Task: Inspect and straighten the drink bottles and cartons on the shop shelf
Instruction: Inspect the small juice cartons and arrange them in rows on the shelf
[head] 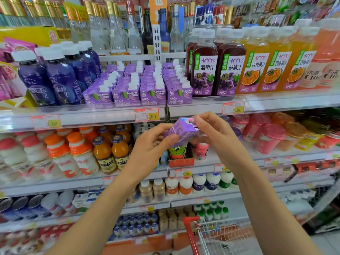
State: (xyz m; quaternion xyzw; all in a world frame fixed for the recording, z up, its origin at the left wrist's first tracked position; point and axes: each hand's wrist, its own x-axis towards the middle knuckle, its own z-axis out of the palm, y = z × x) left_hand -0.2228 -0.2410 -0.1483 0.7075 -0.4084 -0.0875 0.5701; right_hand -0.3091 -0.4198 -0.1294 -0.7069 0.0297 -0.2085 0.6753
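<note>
Before the stocked shop shelf (103, 117), a purple juice carton (181, 134) is pinched between the left hand (152, 144) and right hand (211, 131), below its row; light, stiff-sided, crushable, best held by its edges.

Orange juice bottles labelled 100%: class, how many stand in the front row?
3. Side by side, right of the grape bottles: left bottle, middle bottle, right bottle. More behind may be hidden.
</note>
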